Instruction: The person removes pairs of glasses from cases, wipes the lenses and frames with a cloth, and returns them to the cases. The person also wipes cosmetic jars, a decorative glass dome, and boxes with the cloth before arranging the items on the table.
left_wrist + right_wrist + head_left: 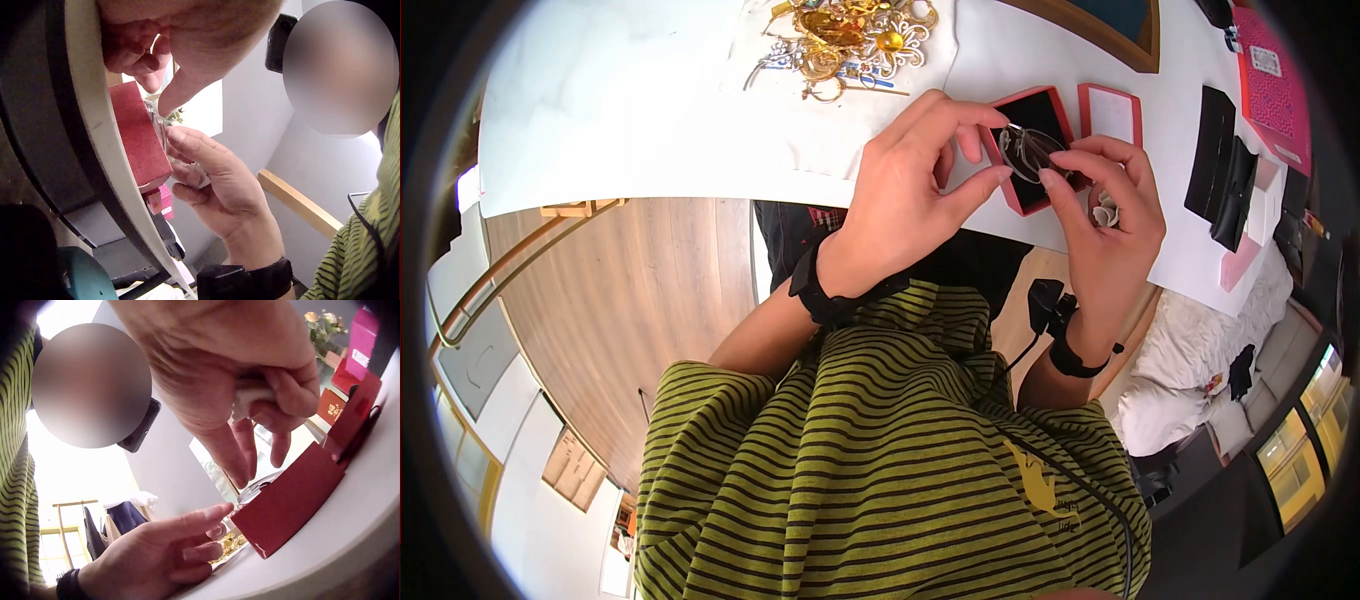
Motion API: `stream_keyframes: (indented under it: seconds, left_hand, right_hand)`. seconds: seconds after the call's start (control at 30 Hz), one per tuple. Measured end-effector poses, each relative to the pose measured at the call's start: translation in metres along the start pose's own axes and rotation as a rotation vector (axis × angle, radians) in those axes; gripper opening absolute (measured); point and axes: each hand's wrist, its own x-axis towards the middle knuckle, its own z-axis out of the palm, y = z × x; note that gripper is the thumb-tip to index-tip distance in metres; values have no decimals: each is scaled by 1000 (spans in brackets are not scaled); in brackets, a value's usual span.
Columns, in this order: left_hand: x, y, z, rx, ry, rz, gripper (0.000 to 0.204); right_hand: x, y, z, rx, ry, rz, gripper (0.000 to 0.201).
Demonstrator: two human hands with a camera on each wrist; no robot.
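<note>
Above the red box (1022,200) with a black lining, a silver bangle (1030,152) of thin curved wires stands tilted. My right hand (1115,195) pinches its right side between thumb and fingertips. A crumpled white cloth (250,403) is tucked in the same hand, under the curled fingers. On the other side, my left hand (910,180) has index finger and thumb spread, the index fingertip at the bangle's upper left rim. In the right wrist view the silver wires (257,489) show just over the box's edge, close to the left hand's (156,553) fingertips.
A heap of gold and silver jewellery (855,45) lies on a white cloth at the table's back. The box's lid (1138,112) is right of the box. Black cases (1228,190) and a pink bag (1275,85) stand farther right. A wooden frame (1138,50) is behind.
</note>
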Motion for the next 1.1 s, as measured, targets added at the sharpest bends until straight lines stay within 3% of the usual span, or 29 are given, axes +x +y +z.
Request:
stream_keyframes:
  seconds: [0.07, 0.3, 0.47, 0.7, 0.8, 0.87, 1.0, 1.1]
  left_hand:
    - [0, 0, 0, -1, 1, -3, 37]
    - [0, 0, 0, 6, -7, 5, 39]
    - [0, 1, 3, 30, -1, -20, 52]
    - [1, 2, 1, 106, 2, 13, 58]
    - [0, 1, 0, 98, -5, 11, 57]
    - [0, 0, 1, 81, -6, 12, 54]
    - [0, 4, 0, 50, -7, -19, 51]
    - [-1, 5, -2, 90, -26, -31, 51]
  right_hand:
    - [2, 0, 2, 15, 21, -65, 30]
    - [4, -3, 8, 10, -30, -56, 34]
    - [7, -7, 11, -69, 68, -46, 35]
    - [7, -6, 14, -59, 67, -50, 36]
    - [7, -7, 7, -57, 97, -16, 34]
    - [8, -5, 2, -82, 12, 33, 30]
    - [6, -3, 8, -31, 58, 1, 27]
    - [8, -5, 3, 34, 83, 85, 18]
